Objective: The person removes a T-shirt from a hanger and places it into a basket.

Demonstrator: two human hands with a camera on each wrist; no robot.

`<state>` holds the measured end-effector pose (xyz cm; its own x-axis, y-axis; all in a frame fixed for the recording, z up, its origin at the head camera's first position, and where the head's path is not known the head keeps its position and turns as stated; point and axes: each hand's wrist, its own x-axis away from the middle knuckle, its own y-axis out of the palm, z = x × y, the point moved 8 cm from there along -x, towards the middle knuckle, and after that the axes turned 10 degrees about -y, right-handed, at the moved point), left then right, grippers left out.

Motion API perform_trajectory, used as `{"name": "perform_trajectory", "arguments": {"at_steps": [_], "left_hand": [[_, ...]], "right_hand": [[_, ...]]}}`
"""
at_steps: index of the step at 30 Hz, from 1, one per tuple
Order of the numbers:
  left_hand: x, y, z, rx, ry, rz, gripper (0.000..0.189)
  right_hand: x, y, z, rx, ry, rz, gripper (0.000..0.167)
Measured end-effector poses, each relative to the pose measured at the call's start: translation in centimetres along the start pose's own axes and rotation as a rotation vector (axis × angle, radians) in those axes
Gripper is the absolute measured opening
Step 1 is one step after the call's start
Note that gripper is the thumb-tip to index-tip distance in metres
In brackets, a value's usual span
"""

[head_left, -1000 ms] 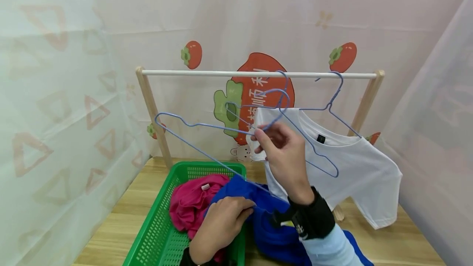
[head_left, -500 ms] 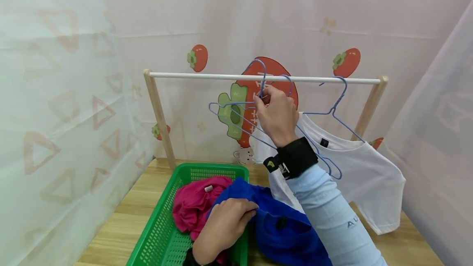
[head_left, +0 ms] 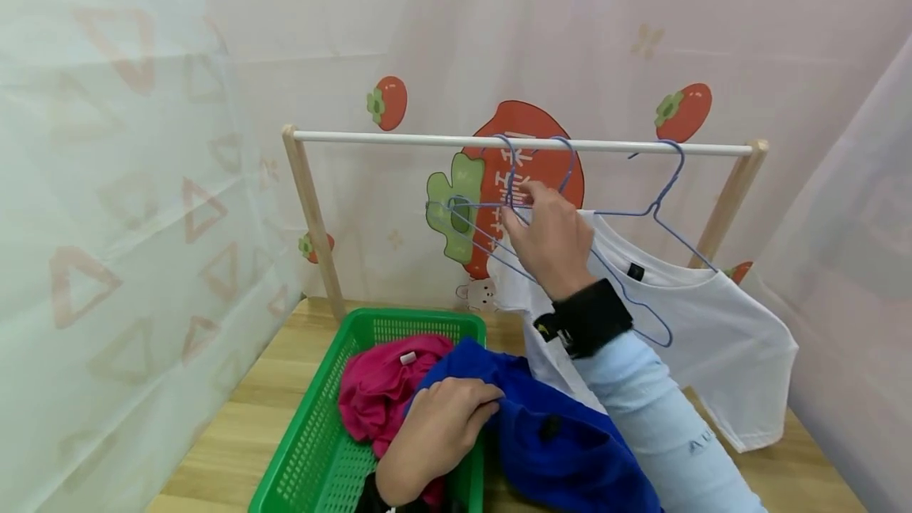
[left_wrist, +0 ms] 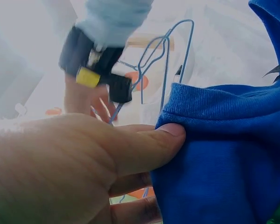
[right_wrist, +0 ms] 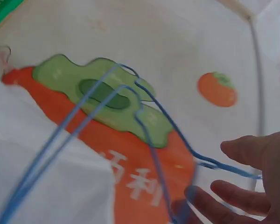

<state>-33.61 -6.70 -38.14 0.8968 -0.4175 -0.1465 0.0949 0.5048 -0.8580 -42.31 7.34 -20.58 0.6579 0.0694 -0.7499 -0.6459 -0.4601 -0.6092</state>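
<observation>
Your left hand (head_left: 435, 430) pinched the blue garment (head_left: 563, 450) lying half over the green basket (head_left: 306, 450); it could have slid off the worktop. Your right hand (head_left: 549, 236), fingers loosely spread, touched the blue hangers (head_left: 492, 204) on the rail (head_left: 399, 138), which could have tangled or dropped.

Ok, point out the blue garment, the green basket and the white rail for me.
blue garment (head_left: 563, 450), head view, on the bunched cloth right of the left hand.
green basket (head_left: 313, 450), head view, on its left mesh wall.
white rail (head_left: 385, 136), head view, on the bare stretch left of the hangers.
</observation>
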Motion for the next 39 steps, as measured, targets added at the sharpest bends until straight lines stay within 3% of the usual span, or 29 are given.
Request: {"name": "perform_trajectory", "arguments": {"at_steps": [4, 5, 7, 11, 15, 17, 20, 23, 26, 29, 32, 34, 36, 39], "left_hand": [[0.0, -0.2, 0.2, 0.004, 0.008, 0.005, 0.017], [0.0, -0.2, 0.3, 0.005, 0.01, 0.004, 0.017], [0.0, -0.3, 0.3, 0.001, 0.012, 0.004, 0.017], [0.1, -0.3, 0.2, -0.046, 0.005, 0.0, 0.017], [0.0, 0.5, -0.9, -0.014, -0.119, -0.106, 0.036], [0.0, 1.1, -1.7, 0.035, -0.212, -0.172, 0.051], [0.0, 1.9, -2.5, 0.095, -0.307, -0.235, 0.064], [0.0, 2.4, -2.8, 0.107, -0.34, -0.262, 0.07], [0.0, 2.8, -3.0, 0.091, -0.353, -0.277, 0.076], [0.0, 3.0, -3.0, 0.059, -0.343, -0.286, 0.081], [0.0, 3.2, -2.8, 0.024, -0.313, -0.292, 0.085], [0.1, 3.4, -2.7, 0.008, -0.294, -0.298, 0.087], [0.2, 3.5, -2.5, -0.007, -0.266, -0.299, 0.091], [0.4, 3.3, -1.9, -0.007, -0.191, -0.284, 0.098]], "right_hand": [[3.8, -4.0, -2.2, 0.065, -0.249, 0.099, 0.041], [5.1, -4.8, -2.6, 0.065, -0.298, 0.087, 0.04], [7.8, -5.5, -2.8, 0.034, -0.324, -0.02, 0.038], [14.0, -3.6, -0.5, 0.027, -0.173, -0.425, 0.059], [20.8, 0.6, 4.9, 0.059, 0.045, -0.811, 0.104], [23.8, 2.4, 8.0, 0.063, 0.14, -0.918, 0.123], [27.4, 4.4, 11.6, 0.082, 0.243, -0.988, 0.139], [29.6, 5.6, 13.2, 0.104, 0.293, -0.983, 0.143], [30.2, 6.2, 13.4, 0.11, 0.305, -0.951, 0.131], [29.6, 6.4, 12.6, 0.092, 0.297, -0.924, 0.105], [28.2, 5.9, 11.0, 0.07, 0.272, -0.864, 0.052], [26.9, 5.0, 9.5, 0.038, 0.24, -0.76, 0.027], [25.3, 3.9, 7.6, -0.039, 0.174, -0.607, 0.031], [22.6, 2.0, 4.3, -0.237, 0.002, -0.346, 0.04]]}}
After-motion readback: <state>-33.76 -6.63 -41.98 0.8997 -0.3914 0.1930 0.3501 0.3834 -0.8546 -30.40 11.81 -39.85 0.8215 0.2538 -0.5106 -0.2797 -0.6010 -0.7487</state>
